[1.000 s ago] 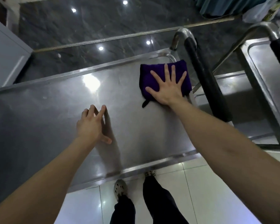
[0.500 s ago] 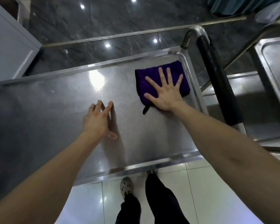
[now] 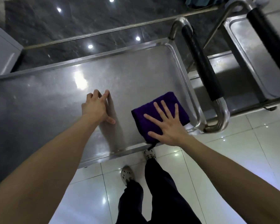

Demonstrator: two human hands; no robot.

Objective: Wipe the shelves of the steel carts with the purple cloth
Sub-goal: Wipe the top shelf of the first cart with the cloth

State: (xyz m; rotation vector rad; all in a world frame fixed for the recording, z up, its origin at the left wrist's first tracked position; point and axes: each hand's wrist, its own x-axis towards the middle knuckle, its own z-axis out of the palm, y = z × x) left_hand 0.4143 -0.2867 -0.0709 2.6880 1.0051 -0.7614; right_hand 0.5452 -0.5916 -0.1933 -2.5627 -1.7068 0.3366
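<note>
The folded purple cloth [image 3: 153, 113] lies on the top shelf of the steel cart [image 3: 136, 75], near the shelf's front right corner. My right hand [image 3: 166, 125] presses flat on the cloth with fingers spread. My left hand [image 3: 97, 107] rests on the bare steel to the left of the cloth, fingertips down, holding nothing. A small black loop of the cloth hangs over the shelf's front rim.
The cart's handle with a black grip [image 3: 200, 62] rises at its right end. A second steel cart [image 3: 249, 50] with its own black-gripped handle stands right beside it. A grey cabinet [image 3: 0, 50] is at the left. White floor tiles and my feet [image 3: 128, 175] are below.
My right hand has slid the cloth from the far right corner of the shelf toward the front right corner. My left hand stays planted on the steel.
</note>
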